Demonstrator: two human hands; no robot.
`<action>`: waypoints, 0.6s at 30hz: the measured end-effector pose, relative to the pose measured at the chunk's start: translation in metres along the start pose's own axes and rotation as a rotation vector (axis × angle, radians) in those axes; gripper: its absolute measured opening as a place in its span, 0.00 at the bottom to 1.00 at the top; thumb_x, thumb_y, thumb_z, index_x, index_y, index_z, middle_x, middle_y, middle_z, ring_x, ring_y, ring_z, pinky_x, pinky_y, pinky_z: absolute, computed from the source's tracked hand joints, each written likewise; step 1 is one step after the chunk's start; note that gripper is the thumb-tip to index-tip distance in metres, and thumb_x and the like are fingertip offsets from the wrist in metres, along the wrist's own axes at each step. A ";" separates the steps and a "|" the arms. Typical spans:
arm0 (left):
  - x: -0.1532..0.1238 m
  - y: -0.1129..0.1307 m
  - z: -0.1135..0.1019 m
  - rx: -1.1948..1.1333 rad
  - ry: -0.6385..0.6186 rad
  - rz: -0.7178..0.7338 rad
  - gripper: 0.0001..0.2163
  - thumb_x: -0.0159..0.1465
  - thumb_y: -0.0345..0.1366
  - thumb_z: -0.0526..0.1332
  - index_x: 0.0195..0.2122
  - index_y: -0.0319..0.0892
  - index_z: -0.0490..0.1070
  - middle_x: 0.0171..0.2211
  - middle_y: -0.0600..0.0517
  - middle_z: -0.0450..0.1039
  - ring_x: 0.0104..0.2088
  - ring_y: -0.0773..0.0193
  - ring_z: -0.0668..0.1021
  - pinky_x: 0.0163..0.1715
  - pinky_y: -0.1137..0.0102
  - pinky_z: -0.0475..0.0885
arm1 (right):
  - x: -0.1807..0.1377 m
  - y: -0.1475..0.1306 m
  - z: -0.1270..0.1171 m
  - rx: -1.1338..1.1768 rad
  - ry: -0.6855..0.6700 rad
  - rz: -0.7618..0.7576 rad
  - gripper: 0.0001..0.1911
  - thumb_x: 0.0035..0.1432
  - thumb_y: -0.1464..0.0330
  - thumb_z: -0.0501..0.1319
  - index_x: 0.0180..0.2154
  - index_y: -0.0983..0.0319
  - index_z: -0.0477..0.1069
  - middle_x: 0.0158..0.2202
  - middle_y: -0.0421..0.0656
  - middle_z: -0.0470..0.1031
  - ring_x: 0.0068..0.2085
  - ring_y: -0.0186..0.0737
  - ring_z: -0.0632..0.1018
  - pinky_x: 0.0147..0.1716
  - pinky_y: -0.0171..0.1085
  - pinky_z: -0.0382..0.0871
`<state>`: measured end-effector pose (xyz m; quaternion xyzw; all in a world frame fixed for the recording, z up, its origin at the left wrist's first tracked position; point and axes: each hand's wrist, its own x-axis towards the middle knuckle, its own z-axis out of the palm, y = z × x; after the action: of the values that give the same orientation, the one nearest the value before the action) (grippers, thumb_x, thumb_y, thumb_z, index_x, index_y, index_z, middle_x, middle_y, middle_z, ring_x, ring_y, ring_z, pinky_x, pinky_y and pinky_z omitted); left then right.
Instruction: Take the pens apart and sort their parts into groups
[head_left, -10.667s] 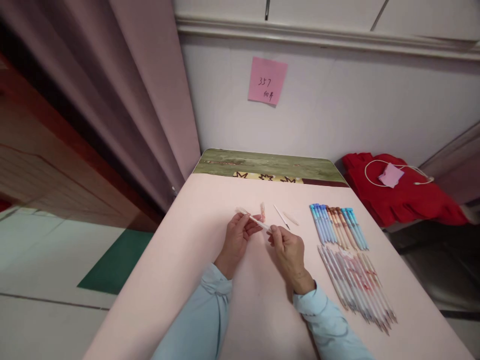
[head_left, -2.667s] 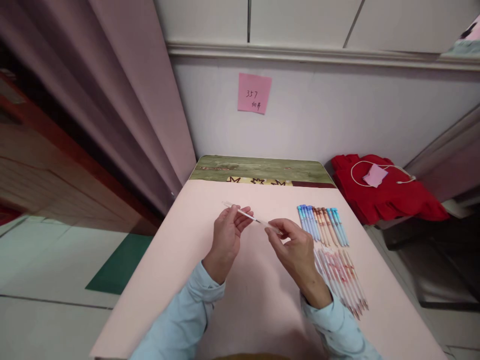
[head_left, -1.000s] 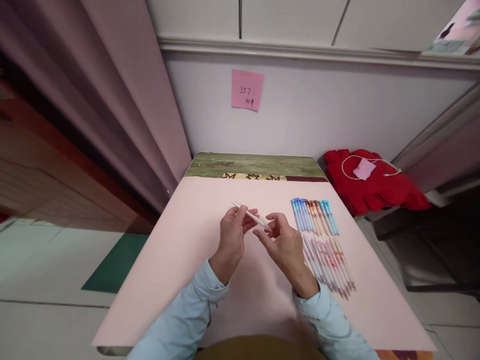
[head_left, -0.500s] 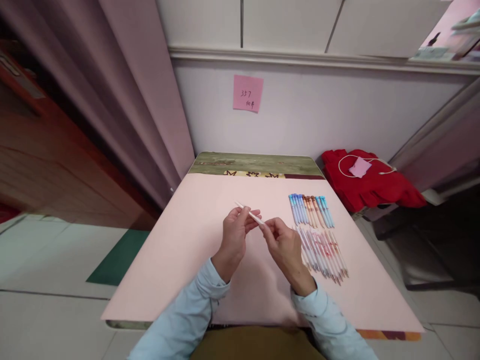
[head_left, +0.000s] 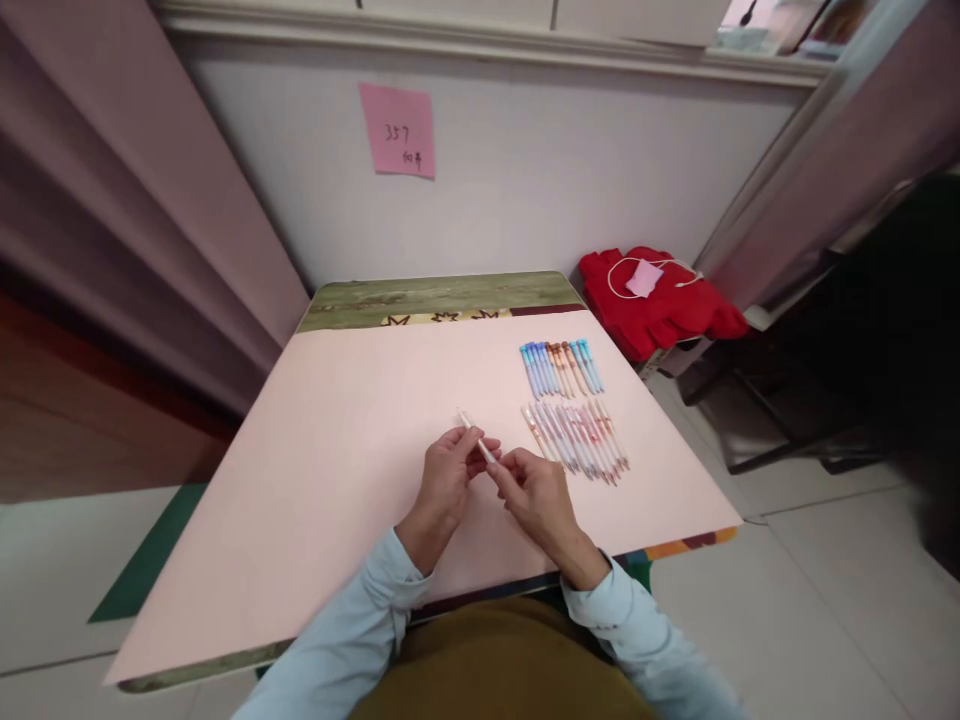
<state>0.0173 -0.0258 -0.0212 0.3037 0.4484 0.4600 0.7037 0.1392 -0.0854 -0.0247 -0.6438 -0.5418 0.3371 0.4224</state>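
A slim white pen is held slantwise above the pink table cover, its upper end pointing away to the left. My left hand grips its middle between thumb and fingers. At the nearer end, the fingertips of my right hand pinch it. To the right lie two rows of pens: a back row of blue, brown and light-blue pens, and a front row of whitish pens with pink and reddish markings. My right hand is close to the front row's left side.
The pink cover spreads over a green wood-patterned table. A red cloth with a white cord and a pink note sits beyond the right edge. Another pink note is stuck on the wall. Dark furniture stands at right.
The view has swung right and down, so the table and pens appear further left. Both hands still hold the white pen, which is tilted more steeply in view.
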 end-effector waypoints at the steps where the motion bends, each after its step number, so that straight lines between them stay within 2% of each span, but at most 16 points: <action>1: -0.001 -0.001 0.003 0.002 -0.010 -0.010 0.13 0.54 0.41 0.69 0.31 0.38 0.71 0.27 0.47 0.79 0.26 0.64 0.79 0.31 0.68 0.74 | -0.001 0.002 -0.003 0.145 -0.049 0.068 0.18 0.60 0.53 0.59 0.28 0.61 0.70 0.20 0.40 0.73 0.20 0.35 0.73 0.22 0.31 0.64; 4: -0.002 -0.005 0.012 0.039 -0.021 -0.002 0.13 0.53 0.42 0.69 0.30 0.38 0.71 0.26 0.48 0.78 0.24 0.65 0.78 0.30 0.69 0.73 | -0.003 0.008 -0.009 0.446 -0.141 0.217 0.20 0.57 0.51 0.61 0.28 0.61 0.69 0.20 0.39 0.72 0.19 0.33 0.72 0.21 0.32 0.65; 6: -0.003 -0.010 0.020 0.090 -0.017 0.030 0.13 0.54 0.43 0.68 0.30 0.38 0.71 0.26 0.48 0.78 0.24 0.65 0.77 0.29 0.69 0.73 | -0.004 0.014 -0.014 0.451 -0.146 0.224 0.20 0.56 0.51 0.62 0.29 0.62 0.70 0.20 0.39 0.73 0.20 0.33 0.72 0.22 0.32 0.66; 8: -0.001 -0.017 0.026 0.155 -0.035 0.049 0.13 0.56 0.44 0.68 0.29 0.38 0.71 0.26 0.48 0.78 0.24 0.65 0.77 0.29 0.69 0.73 | -0.005 0.022 -0.022 0.301 -0.117 0.157 0.19 0.56 0.53 0.62 0.29 0.63 0.72 0.21 0.40 0.74 0.21 0.34 0.73 0.23 0.31 0.65; 11: 0.010 -0.028 0.033 0.275 -0.167 -0.003 0.15 0.57 0.47 0.67 0.29 0.38 0.72 0.28 0.46 0.78 0.25 0.63 0.79 0.29 0.68 0.75 | -0.004 0.035 -0.043 0.004 -0.027 0.061 0.17 0.56 0.56 0.63 0.26 0.63 0.74 0.21 0.39 0.74 0.23 0.33 0.72 0.24 0.31 0.61; 13: 0.023 -0.032 0.034 0.354 -0.225 -0.020 0.16 0.57 0.48 0.66 0.32 0.38 0.72 0.30 0.45 0.78 0.25 0.62 0.79 0.27 0.68 0.75 | -0.002 0.042 -0.062 -0.154 0.059 0.053 0.16 0.56 0.56 0.63 0.25 0.62 0.75 0.21 0.39 0.74 0.23 0.34 0.72 0.24 0.31 0.60; 18: 0.061 -0.034 0.036 0.494 -0.100 0.094 0.14 0.57 0.40 0.67 0.41 0.39 0.69 0.27 0.53 0.71 0.22 0.66 0.77 0.21 0.72 0.73 | 0.005 0.055 -0.112 -0.640 0.310 0.137 0.13 0.57 0.57 0.62 0.28 0.59 0.76 0.25 0.40 0.77 0.26 0.38 0.74 0.26 0.34 0.56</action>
<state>0.0738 0.0168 -0.0563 0.5091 0.4971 0.3530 0.6076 0.2628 -0.1038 -0.0274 -0.8216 -0.5049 0.0763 0.2532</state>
